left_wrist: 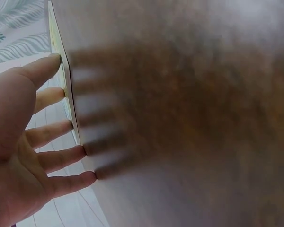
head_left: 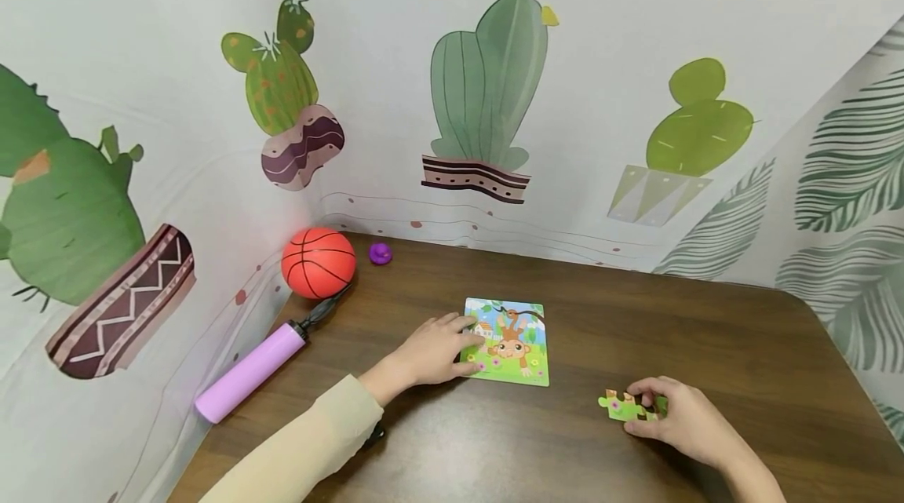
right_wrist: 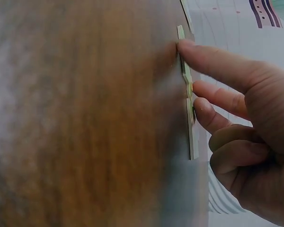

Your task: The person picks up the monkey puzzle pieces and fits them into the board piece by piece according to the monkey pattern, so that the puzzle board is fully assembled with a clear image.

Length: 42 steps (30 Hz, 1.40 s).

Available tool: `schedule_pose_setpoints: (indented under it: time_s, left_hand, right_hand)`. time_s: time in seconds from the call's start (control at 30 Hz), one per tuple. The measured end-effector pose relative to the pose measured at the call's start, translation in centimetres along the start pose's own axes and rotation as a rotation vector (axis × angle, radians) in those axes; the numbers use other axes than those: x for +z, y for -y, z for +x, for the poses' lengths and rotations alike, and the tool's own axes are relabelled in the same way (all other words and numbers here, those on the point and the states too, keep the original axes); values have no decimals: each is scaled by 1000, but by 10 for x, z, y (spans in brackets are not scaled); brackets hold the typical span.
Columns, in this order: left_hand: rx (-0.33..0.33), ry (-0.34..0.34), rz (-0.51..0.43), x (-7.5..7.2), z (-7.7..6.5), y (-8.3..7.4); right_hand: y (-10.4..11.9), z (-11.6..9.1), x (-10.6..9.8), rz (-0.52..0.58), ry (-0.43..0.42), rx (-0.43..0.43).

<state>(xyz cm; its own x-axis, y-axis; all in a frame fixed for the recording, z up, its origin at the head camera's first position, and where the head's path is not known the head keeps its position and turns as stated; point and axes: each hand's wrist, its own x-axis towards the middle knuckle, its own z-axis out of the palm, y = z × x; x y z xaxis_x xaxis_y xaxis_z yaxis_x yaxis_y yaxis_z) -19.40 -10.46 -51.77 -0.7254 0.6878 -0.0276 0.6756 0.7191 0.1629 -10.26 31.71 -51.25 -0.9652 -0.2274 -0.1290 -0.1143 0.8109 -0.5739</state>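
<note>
R hand (head_left: 681, 418) has a loose puzzle piece (head_left: 625, 406) pinned on the table (head_left: 706, 330), near the front edge, right of centre. Fingers curled over it: in the right wrist view, index tip (right_wrist: 189, 47) sits on the piece's far end, other fingertips bent down along its edge (right_wrist: 187, 101). Piece is flat on the wood, not lifted. It's green w/ small pink/orange bits; can't make out more of the print.

L hand (head_left: 434, 348) lies flat on the left edge of the puzzle board (head_left: 510, 340), fingers straight and spread, gripping nothing. Left wrist view: fingertips (left_wrist: 61, 59) touch the board's thin edge (left_wrist: 66, 90) and the tabletop beside it, palm off the wood. Cream sleeve (head_left: 304, 448) runs back to the front-left corner.

Board = monkey cartoon, sits roughly mid-table, well apart from the loose piece, which lies to its right and nearer the front edge. I can't tell from the head cam if any slots are empty.

Rest, back-left corner of the table: orange basketball (head_left: 318, 261) against the wall, small purple toy (head_left: 380, 253) just beside it on the right. Lilac hand pump (head_left: 253, 366) lies along the left edge, its black hose end touching the ball. Walls are cactus and leaf print fabric (head_left: 487, 79).

Both wrist cams are blurry on the wood.
</note>
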Motion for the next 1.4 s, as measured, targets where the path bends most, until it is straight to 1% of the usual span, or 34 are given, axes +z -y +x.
schedule_pose_setpoints:
  time_s: [0.13, 0.23, 0.43, 0.5, 0.7, 0.87, 0.97, 1.17, 1.4]
  left_hand:
    - [17, -12, 19, -1, 0, 1]
    - [32, -2, 26, -3, -1, 1]
    - [49, 91, 36, -6, -4, 6]
    - [55, 108, 41, -6, -6, 7]
    - [98, 92, 83, -3, -6, 8]
    - [125, 89, 105, -1, -2, 10]
    - [145, 88, 101, -1, -1, 12]
    - [164, 95, 81, 0, 0, 14]
    - [184, 107, 81, -3, 2, 13]
  right_hand:
    - [1, -1, -1, -11, -2, 2]
    - [0, -2, 0, -35, -4, -4]
    - [-2, -5, 2, -60, -22, -31]
    - [-1, -5, 3, -59, -22, -35]
    - [-1, -5, 8, -58, -42, -72]
    - [0, -4, 7, -47, -36, -88]
    - [2, -4, 7, -46, -32, -71]
    - [4, -3, 8, -54, -31, -16]
    - [5, -2, 7, -49, -10, -1]
